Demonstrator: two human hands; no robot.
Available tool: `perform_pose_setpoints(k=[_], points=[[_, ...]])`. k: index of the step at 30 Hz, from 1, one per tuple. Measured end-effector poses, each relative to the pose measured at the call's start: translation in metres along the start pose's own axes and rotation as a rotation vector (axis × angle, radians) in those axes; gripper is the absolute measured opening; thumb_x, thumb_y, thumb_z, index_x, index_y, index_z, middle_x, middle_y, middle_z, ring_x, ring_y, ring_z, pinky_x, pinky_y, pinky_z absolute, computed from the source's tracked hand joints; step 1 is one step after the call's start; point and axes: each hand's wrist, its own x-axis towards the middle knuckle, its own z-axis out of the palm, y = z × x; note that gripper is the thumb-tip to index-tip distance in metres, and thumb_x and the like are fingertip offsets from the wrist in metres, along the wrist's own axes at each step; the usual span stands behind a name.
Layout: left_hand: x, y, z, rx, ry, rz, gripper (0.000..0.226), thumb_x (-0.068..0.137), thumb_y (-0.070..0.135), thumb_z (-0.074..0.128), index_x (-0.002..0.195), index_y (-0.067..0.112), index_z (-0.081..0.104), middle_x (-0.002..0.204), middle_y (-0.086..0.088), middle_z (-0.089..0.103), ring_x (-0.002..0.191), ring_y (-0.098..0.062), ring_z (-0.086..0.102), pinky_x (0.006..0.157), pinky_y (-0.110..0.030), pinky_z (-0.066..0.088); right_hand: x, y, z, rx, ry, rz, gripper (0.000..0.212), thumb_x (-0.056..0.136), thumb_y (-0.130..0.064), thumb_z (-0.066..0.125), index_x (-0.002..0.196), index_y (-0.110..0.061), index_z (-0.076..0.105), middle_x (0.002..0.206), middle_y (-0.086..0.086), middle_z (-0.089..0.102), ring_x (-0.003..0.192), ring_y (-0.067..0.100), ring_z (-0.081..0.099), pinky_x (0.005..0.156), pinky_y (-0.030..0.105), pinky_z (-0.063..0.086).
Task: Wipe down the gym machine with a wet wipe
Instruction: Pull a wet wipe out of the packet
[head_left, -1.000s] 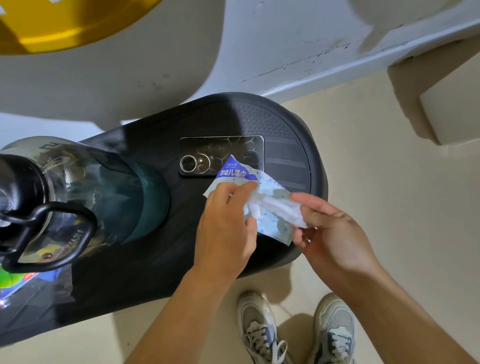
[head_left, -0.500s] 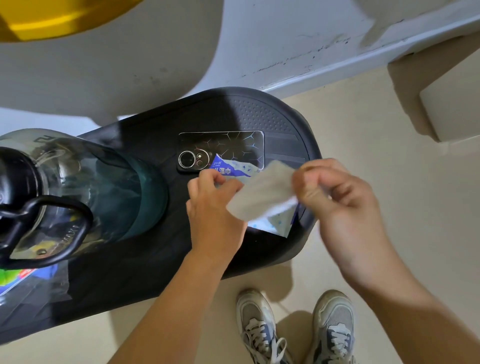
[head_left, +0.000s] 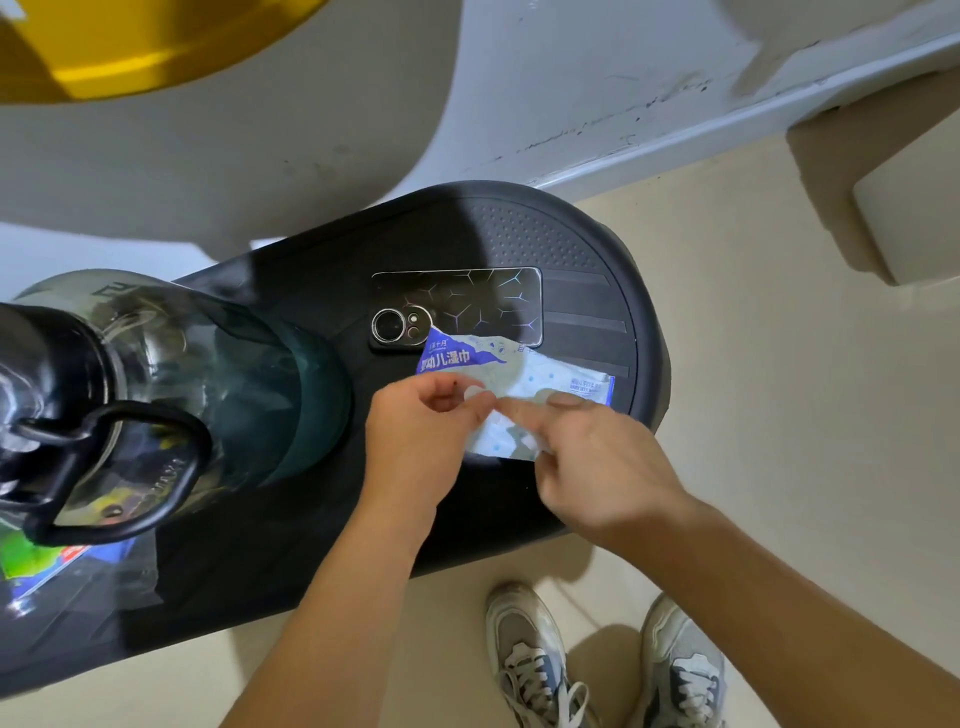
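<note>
The gym machine's black textured platform fills the middle of the view. A torn blue-and-white wet wipe packet lies on it, near its front edge. Above the packet my two hands meet. My left hand pinches a small white piece of the folded wet wipe at its fingertips. My right hand comes in from the right, with its fingers on the other end of the wipe. Fingers hide most of the wipe.
A dark phone lies face down behind the packet. A large clear water bottle with a black handle stands at the left, and a colourful wrapper lies beneath it. A grey-and-yellow machine part hangs overhead. My shoes stand on the beige floor.
My right hand pulled the white wipe out of the packet and up. It has now come back down to my left hand. The packet lies flat on the platform, let go by my left hand.
</note>
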Motion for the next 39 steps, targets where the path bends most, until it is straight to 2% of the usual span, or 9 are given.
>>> perform_pose_setpoints(k=[5,9,14,18,26,29,34,36,39], points=[[-0.012,-0.002,-0.009,-0.122,-0.13,-0.07,0.004,0.081,0.011,0.075,0.08,0.015,0.074,0.07,0.002,0.069,0.062,-0.008,0.058,0.07,-0.026,0.049,0.001,-0.003,0.012,-0.172,-0.084,0.014,0.068,0.087,-0.019,0.043,0.147,-0.043,0.024,0.125,-0.003,0.053,0.113,0.026,0.054,0.072,0.029,0.033],[-0.016,-0.004,-0.009,-0.083,-0.037,-0.012,0.007,0.085,0.011,0.07,0.08,0.016,0.07,0.069,0.003,0.067,0.06,-0.008,0.059,0.072,-0.033,0.051,0.003,-0.007,0.007,-0.188,-0.053,0.01,0.064,0.087,-0.02,0.043,0.146,-0.041,0.029,0.132,-0.004,0.053,0.117,0.025,0.053,0.077,0.029,0.04],[-0.017,-0.002,-0.006,-0.05,-0.029,0.066,0.007,0.083,0.013,0.073,0.083,0.019,0.068,0.072,0.003,0.068,0.059,-0.003,0.06,0.061,-0.013,0.048,-0.015,0.009,-0.004,-0.06,0.08,0.121,0.052,0.086,-0.017,0.044,0.134,-0.037,0.045,0.124,-0.007,0.046,0.105,0.023,0.056,0.078,0.033,0.049],[-0.021,-0.009,0.002,-0.058,-0.074,0.11,0.017,0.075,0.017,0.081,0.085,0.025,0.069,0.081,0.009,0.068,0.068,0.0,0.061,0.065,-0.008,0.046,-0.02,0.025,0.007,0.012,0.036,0.151,0.068,0.078,-0.02,0.029,0.142,-0.037,0.041,0.148,-0.008,0.031,0.132,0.016,0.035,0.096,0.03,0.043],[-0.034,-0.043,0.015,0.903,0.012,0.859,0.046,0.081,0.011,0.039,0.122,0.009,0.061,0.124,-0.008,0.055,0.105,-0.027,0.047,0.079,-0.041,0.05,-0.029,0.036,0.016,0.205,0.045,0.11,0.07,0.081,-0.016,0.032,0.147,-0.037,0.033,0.155,-0.014,0.03,0.14,0.004,0.025,0.109,0.013,0.021],[-0.039,-0.048,0.016,1.107,-0.026,0.906,0.055,0.084,0.003,0.033,0.137,0.004,0.05,0.144,-0.016,0.046,0.124,-0.036,0.047,0.098,-0.052,0.042,-0.03,0.037,0.022,0.45,0.248,0.145,0.056,0.085,-0.006,0.043,0.137,-0.026,0.051,0.136,-0.009,0.051,0.119,-0.004,0.042,0.097,-0.001,0.023],[-0.043,-0.054,0.02,1.301,-0.115,0.685,0.078,0.071,0.005,0.047,0.148,0.013,0.036,0.155,-0.012,0.032,0.141,-0.033,0.033,0.105,-0.066,0.025,-0.036,0.029,0.0,1.388,0.23,0.565,0.021,0.093,-0.008,0.052,0.102,-0.016,0.07,0.091,0.002,0.064,0.076,0.012,0.06,0.065,0.022,0.046],[-0.048,-0.049,0.022,1.302,-0.155,0.607,0.083,0.07,0.006,0.047,0.151,0.018,0.031,0.156,-0.014,0.028,0.143,-0.035,0.027,0.104,-0.068,0.021,-0.044,0.026,-0.013,1.732,0.164,0.614,0.023,0.096,-0.021,0.051,0.102,-0.008,0.07,0.088,0.01,0.061,0.076,0.019,0.06,0.067,0.029,0.047],[-0.055,-0.035,0.022,1.328,-0.202,0.491,0.092,0.078,0.008,0.048,0.154,0.029,0.001,0.162,-0.011,-0.005,0.148,-0.033,-0.005,0.108,-0.07,0.008,-0.058,0.021,-0.03,1.789,0.168,0.693,0.032,0.094,-0.032,0.054,0.103,-0.008,0.073,0.094,0.01,0.07,0.085,0.022,0.067,0.069,0.034,0.05]])
